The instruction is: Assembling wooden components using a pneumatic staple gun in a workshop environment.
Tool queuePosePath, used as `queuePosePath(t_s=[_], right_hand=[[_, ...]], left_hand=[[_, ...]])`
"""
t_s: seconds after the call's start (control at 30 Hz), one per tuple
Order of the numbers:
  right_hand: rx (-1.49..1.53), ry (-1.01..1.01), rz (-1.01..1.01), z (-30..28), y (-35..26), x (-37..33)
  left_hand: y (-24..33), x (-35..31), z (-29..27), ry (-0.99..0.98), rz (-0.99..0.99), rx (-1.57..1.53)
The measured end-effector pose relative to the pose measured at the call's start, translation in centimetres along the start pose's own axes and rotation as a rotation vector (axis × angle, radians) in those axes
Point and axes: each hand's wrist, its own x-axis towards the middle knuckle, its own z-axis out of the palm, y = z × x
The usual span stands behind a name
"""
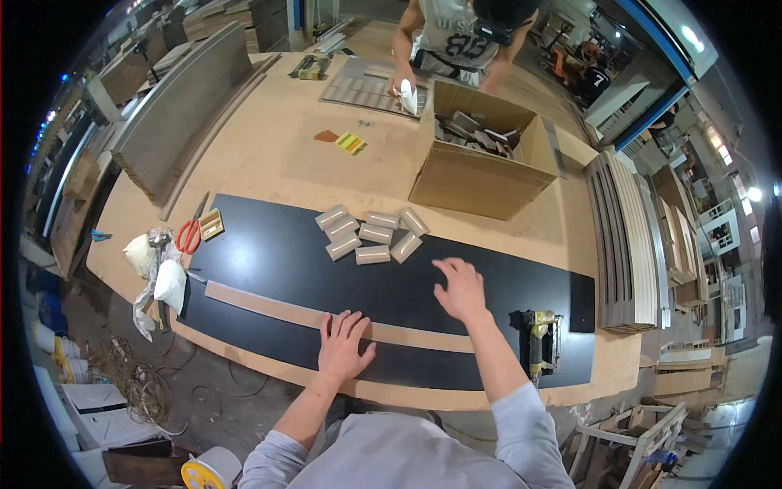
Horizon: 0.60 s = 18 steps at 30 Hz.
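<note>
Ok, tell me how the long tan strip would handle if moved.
The tan strip looks narrow for its length, so it may bend if lifted by one end. Lying flat on the smooth-looking black panel, it would likely slide rather than roll.

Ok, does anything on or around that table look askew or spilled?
I see no spill. The small beige rectangular blocks lie at mixed angles near the far edge of the long black flat panel, not in a tidy row. On the floor at left, thin brownish cord lies in a messy tangle.
</note>
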Motion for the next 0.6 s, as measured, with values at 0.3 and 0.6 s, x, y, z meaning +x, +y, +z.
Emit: queuePosePath(t_s=[0.3, 0.6], right_hand=[[-0.36, -0.11, -0.23, 3.3, -3.8, 9.5], [0.115, -0.046, 0.08, -0.5, -5.7, -4.2]], left_hand=[[-0.3, 0.3, 0.0, 0.005, -0.012, -0.033], [-0.4, 0.4, -0.8, -0.05, -0.053, -0.137]])
